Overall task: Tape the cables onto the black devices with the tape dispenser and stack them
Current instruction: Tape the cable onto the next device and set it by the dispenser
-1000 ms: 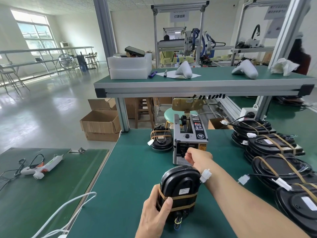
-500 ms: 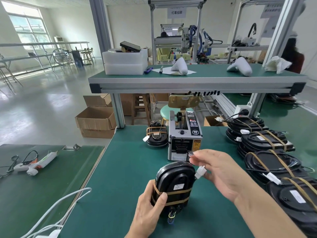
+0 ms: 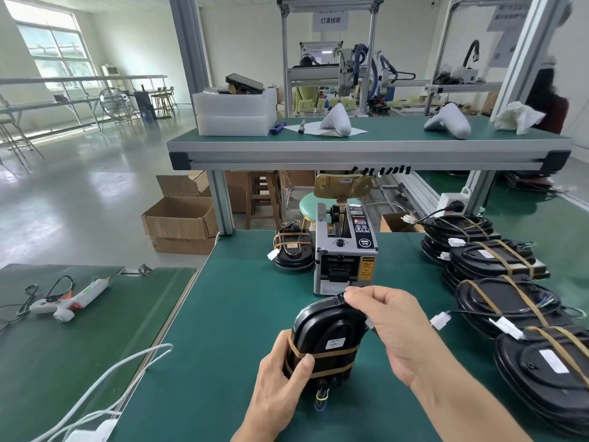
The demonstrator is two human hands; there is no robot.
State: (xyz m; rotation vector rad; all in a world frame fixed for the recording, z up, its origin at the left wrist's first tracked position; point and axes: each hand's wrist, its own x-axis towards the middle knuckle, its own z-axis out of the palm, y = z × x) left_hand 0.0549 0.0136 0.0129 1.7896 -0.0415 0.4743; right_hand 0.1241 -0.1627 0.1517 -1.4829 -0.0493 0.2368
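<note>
Left of the green bench [image 3: 242, 301], a white glue gun [image 3: 68, 299] lies on a darker mat [image 3: 95, 330]. Beyond the bench's far left corner sit open cardboard boxes [image 3: 180, 223]. On the shelf [image 3: 366, 148] above it rest white foam blocks [image 3: 234, 114].

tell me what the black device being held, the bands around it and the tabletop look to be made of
Black device: likely molded plastic, glossy; light glints along its curved rim.
Bands: probably brown paper or kraft-type tape, matte and flat, wrapped tight around the body.
Tabletop: seems a green rubber or vinyl mat, dull, with soft even reflections; its edge has a metal-looking strip.
</note>
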